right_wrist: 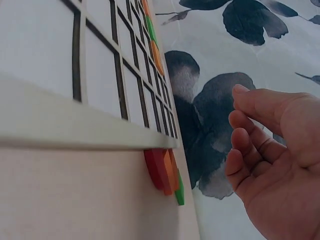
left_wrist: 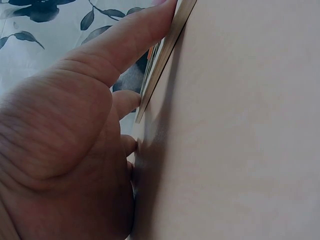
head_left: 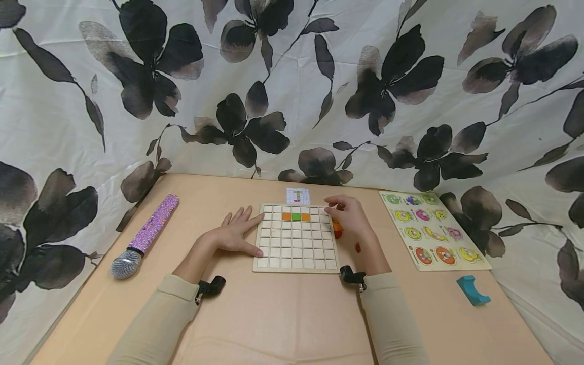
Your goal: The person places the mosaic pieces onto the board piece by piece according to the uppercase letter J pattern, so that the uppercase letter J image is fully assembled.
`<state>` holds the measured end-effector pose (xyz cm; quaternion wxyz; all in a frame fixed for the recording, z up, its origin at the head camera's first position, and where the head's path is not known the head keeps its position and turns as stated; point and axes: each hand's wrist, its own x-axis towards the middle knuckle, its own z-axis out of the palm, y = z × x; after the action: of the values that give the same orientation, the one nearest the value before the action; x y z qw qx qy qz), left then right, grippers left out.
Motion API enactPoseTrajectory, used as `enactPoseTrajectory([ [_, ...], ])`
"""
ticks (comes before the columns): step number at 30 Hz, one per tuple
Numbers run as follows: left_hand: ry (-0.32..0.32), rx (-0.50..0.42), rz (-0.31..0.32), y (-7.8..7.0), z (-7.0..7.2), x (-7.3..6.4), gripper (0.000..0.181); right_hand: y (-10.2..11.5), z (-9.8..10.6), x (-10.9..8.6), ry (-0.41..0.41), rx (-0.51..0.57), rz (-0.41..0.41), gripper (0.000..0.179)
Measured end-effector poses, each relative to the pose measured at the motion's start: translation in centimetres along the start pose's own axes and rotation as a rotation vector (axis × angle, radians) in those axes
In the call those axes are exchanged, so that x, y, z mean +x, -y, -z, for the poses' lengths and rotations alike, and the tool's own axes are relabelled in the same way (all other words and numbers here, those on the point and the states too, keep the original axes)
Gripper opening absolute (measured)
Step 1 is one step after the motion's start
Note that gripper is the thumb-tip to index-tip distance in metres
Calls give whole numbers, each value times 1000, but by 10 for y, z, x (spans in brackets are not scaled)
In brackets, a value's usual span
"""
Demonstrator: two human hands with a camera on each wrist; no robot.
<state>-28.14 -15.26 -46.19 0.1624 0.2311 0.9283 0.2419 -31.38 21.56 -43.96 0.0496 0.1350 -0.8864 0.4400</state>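
Observation:
A pale wooden board with a grid of white squares [head_left: 296, 253] lies flat on the table. In an upper row sit an orange tile [head_left: 286, 217], a green tile [head_left: 296, 217] and another orange tile [head_left: 305, 217]. My left hand [head_left: 234, 233] has its fingers spread, with thumb and index finger touching the board's left edge. Over the board's upper right edge hovers my right hand [head_left: 353, 218], its fingers loosely bent; nothing shows between them in the right wrist view. Beneath it, partly hidden, are loose red, orange and green pieces [right_wrist: 162, 172].
Behind the board lies a small pattern card [head_left: 298, 196]. A glittery pink microphone [head_left: 150, 228] is at left. On the right are a fruit picture board [head_left: 433, 230] and a teal curved block [head_left: 472, 290]. One small red piece [head_left: 358, 247] lies by the right wrist.

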Motion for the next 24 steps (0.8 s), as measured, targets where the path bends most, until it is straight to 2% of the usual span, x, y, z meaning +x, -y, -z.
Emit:
enactPoseTrajectory([
  [17, 1, 2, 0, 2, -1, 1, 120, -22, 8, -4, 0, 47, -159, 36],
  [24, 3, -3, -3, 1, 0, 0, 120, -32, 7, -4, 14, 16, -176, 34],
])
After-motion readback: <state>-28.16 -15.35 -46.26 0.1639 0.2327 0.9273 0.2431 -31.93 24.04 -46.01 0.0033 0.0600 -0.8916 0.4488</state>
